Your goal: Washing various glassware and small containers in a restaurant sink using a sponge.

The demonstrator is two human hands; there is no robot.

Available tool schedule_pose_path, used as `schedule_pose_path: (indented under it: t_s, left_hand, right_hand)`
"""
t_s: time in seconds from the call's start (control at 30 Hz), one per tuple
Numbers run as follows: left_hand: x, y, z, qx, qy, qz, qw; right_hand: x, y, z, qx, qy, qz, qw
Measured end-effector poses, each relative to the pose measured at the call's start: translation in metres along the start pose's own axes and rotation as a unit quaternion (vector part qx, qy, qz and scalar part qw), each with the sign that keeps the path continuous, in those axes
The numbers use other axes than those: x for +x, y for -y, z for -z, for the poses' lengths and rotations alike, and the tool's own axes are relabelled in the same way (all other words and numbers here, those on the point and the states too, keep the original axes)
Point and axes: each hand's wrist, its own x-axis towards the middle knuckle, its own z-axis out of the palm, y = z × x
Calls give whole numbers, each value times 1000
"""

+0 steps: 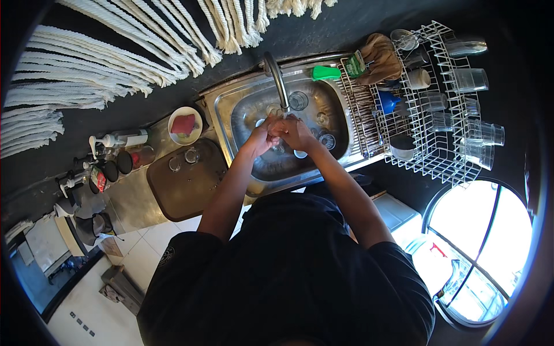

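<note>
Both of my hands meet under the curved metal faucet [277, 80], over the stainless steel sink [277, 171]. My left hand [262, 138] and my right hand [296, 133] touch each other, with their fingers partly overlapping. Whether something small and clear lies between them cannot be told. Just behind my hands stands a clear drinking glass [298, 100] in the basin. Several more glass pieces lie around them, among them a ribbed glass [327, 140] to the right. A bright green object [326, 73] rests on the sink's back rim.
Left of the sink, a brown tray [186, 203] holds two small glasses. Behind it are a white bowl [200, 126] with a red sponge or cloth and a pump bottle [125, 138]. To the right stands a white wire rack [437, 147] with cups. White rope fringe [108, 65] hangs at upper left.
</note>
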Motion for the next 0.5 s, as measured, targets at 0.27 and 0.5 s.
schedule_pose_path:
  t_s: [0.27, 0.5]
  left_hand:
    - [-1, 1, -2, 37, 56, 6, 998]
    - [4, 17, 20, 8, -36, 17, 999]
  right_hand:
    - [-6, -3, 14, -119, -58, 180, 975]
    - [-27, -67, 50, -229, -15, -100, 968]
